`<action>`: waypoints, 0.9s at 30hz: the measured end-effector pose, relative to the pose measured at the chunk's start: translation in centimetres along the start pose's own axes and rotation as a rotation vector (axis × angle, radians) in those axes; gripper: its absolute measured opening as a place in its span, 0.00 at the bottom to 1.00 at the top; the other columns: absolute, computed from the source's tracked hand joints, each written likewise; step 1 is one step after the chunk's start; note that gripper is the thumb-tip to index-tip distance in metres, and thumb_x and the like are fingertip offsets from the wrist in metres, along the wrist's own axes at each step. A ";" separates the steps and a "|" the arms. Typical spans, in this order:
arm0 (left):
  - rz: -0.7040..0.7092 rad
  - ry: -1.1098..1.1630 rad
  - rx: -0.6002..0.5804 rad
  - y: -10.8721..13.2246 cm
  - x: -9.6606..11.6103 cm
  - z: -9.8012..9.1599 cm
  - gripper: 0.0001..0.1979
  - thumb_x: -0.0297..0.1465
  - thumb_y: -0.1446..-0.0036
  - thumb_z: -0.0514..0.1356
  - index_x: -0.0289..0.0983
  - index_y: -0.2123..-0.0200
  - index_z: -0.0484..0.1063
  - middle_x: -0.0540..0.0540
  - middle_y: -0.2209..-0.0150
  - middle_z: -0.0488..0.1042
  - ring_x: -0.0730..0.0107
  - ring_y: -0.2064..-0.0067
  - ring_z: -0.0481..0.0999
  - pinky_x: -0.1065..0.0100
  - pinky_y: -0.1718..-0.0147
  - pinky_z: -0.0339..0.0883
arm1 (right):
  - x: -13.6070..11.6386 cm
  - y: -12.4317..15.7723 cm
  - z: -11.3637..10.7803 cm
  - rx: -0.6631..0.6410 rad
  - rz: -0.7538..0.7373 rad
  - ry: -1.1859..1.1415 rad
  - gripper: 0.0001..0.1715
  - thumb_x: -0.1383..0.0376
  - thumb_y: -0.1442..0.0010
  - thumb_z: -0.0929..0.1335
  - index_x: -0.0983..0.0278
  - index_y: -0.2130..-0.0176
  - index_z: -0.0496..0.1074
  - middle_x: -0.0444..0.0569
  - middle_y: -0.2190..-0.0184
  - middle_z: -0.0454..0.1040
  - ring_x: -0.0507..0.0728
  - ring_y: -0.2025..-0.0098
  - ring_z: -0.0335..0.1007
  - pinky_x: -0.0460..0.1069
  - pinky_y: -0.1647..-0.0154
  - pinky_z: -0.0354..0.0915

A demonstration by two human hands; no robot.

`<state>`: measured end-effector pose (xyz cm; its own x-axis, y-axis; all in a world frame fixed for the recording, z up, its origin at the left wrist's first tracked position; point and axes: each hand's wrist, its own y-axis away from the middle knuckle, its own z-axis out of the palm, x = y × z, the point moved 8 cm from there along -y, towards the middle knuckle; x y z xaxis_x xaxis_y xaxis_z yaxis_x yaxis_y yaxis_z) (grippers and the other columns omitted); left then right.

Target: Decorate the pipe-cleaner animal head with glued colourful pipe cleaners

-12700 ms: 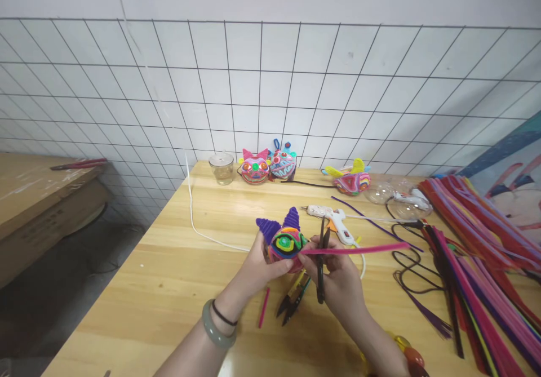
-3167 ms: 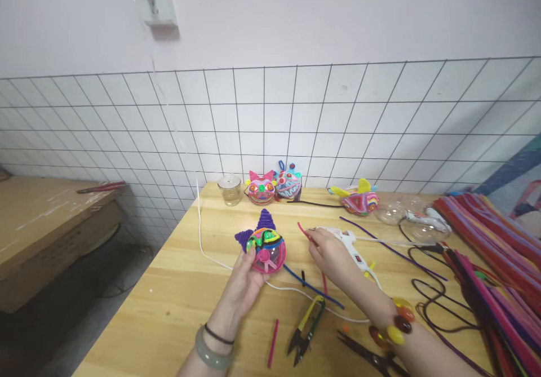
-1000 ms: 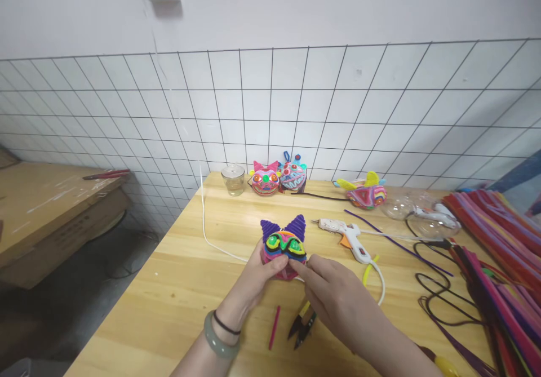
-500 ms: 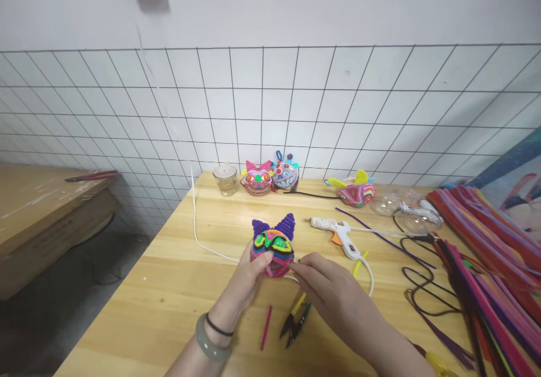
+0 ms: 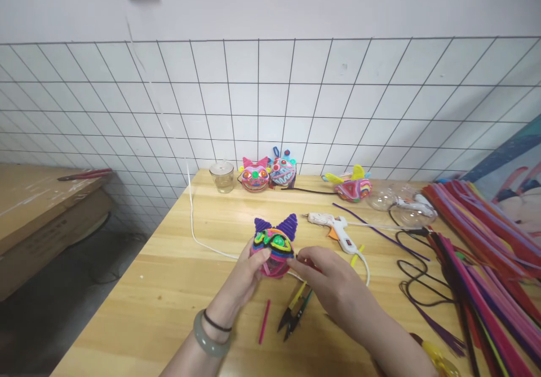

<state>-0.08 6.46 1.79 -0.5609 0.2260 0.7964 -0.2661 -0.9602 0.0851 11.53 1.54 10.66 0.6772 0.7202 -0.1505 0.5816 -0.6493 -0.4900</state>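
Note:
My left hand (image 5: 243, 278) is closed around a round, many-coloured pipe-cleaner mask (image 5: 274, 245) with two purple ears, holding it upright just above the wooden table (image 5: 169, 287). My right hand (image 5: 327, 284) sits at the mask's lower right edge, its fingertips pinched against the mask there. What the pinch holds is too small to make out. Yellow-handled thread snips (image 5: 295, 308) and a short pink stick (image 5: 264, 321) lie just below the hands.
A white glue gun (image 5: 333, 227) lies right of the mask, its cord (image 5: 192, 219) running left. Three finished masks (image 5: 270, 172) and a glass jar (image 5: 222, 176) line the tiled wall. Several pipe cleaners (image 5: 482, 247) pile up on the right. A cardboard box (image 5: 38, 208) stands left.
Earlier my right hand reached to the glue gun with a pink piece. It then came back to the mask and now presses at its lower right edge. The mask has stayed in my left hand.

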 end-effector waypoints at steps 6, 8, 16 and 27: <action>-0.009 -0.004 -0.023 0.0 0.0 0.2 0.20 0.38 0.54 0.68 0.34 0.59 0.75 0.41 0.62 0.79 0.60 0.61 0.77 0.65 0.63 0.70 | 0.1 -0.1 0.0 -0.016 -0.031 0.065 0.15 0.67 0.32 0.58 0.62 0.58 0.73 0.49 0.66 0.73 0.54 0.68 0.66 0.48 0.68 0.62; -0.028 -0.019 -0.012 0.0 -0.3 -0.2 0.20 0.38 0.54 0.67 0.34 0.58 0.75 0.41 0.62 0.79 0.61 0.63 0.77 0.65 0.65 0.70 | -0.2 -0.1 -0.3 0.003 -0.059 0.089 0.16 0.67 0.32 0.57 0.63 0.58 0.73 0.49 0.65 0.74 0.54 0.68 0.66 0.48 0.68 0.61; -0.081 -0.047 -0.026 0.2 -0.7 0.0 0.19 0.39 0.51 0.65 0.33 0.59 0.75 0.40 0.62 0.79 0.63 0.65 0.76 0.66 0.67 0.70 | -1.1 -0.5 -1.0 0.044 -0.152 0.130 0.23 0.68 0.30 0.54 0.66 0.61 0.74 0.55 0.66 0.75 0.56 0.67 0.67 0.50 0.67 0.62; -0.043 -0.049 0.048 0.1 -0.5 -0.3 0.20 0.37 0.55 0.68 0.33 0.59 0.74 0.41 0.62 0.79 0.62 0.63 0.76 0.64 0.62 0.68 | 1.2 0.1 0.6 -0.013 -0.004 0.018 0.15 0.62 0.32 0.58 0.61 0.62 0.71 0.48 0.71 0.73 0.55 0.70 0.69 0.48 0.69 0.63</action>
<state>-0.06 6.33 1.23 -0.5102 0.2597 0.8199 -0.2508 -0.9568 0.1471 12.16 2.53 9.95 0.6828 0.7183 -0.1335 0.5901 -0.6499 -0.4790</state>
